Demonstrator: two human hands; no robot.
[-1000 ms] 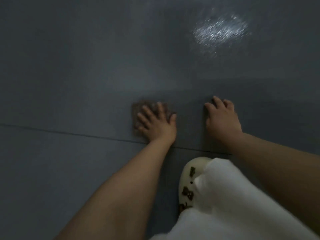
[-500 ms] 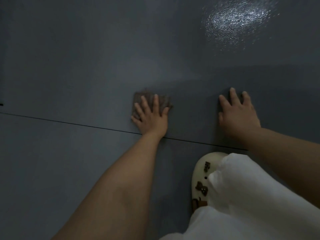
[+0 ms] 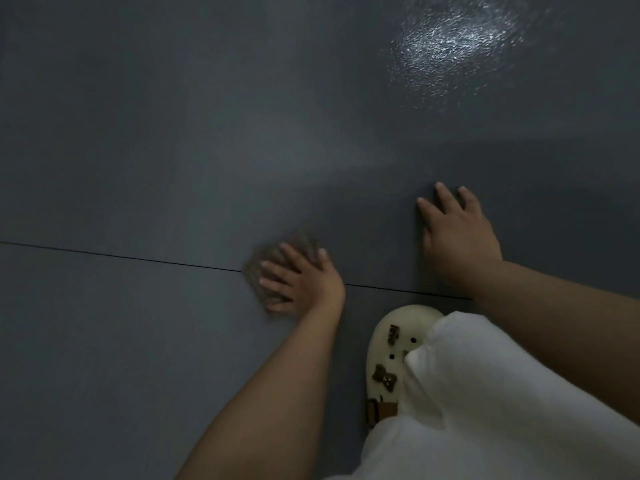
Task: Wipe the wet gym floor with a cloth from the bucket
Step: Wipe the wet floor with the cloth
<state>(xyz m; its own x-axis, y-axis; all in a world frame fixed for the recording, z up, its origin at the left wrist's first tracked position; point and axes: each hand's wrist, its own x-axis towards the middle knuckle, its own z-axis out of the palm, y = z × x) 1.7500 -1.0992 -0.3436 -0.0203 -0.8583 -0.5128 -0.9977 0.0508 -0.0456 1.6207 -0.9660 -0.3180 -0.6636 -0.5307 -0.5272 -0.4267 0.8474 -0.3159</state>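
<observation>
A small brown cloth [image 3: 258, 271] lies flat on the dark grey gym floor [image 3: 138, 150], across a thin seam line. My left hand [image 3: 298, 278] presses down on it with spread, straight fingers and covers most of it. My right hand [image 3: 457, 240] rests flat on the bare floor to the right, fingers straight, touching no cloth. A wet, glinting patch [image 3: 450, 46] shines on the floor at the far upper right. No bucket is in view.
The seam line [image 3: 121, 257] runs across the floor from the left edge to under my right wrist. My cream clog [image 3: 391, 351] with small charms stands just behind the hands, half covered by white clothing [image 3: 485, 410].
My left hand has slid the cloth back toward me, from beyond the seam onto it, with the fingers now turned leftward. The right hand stays planted flat on the floor.
</observation>
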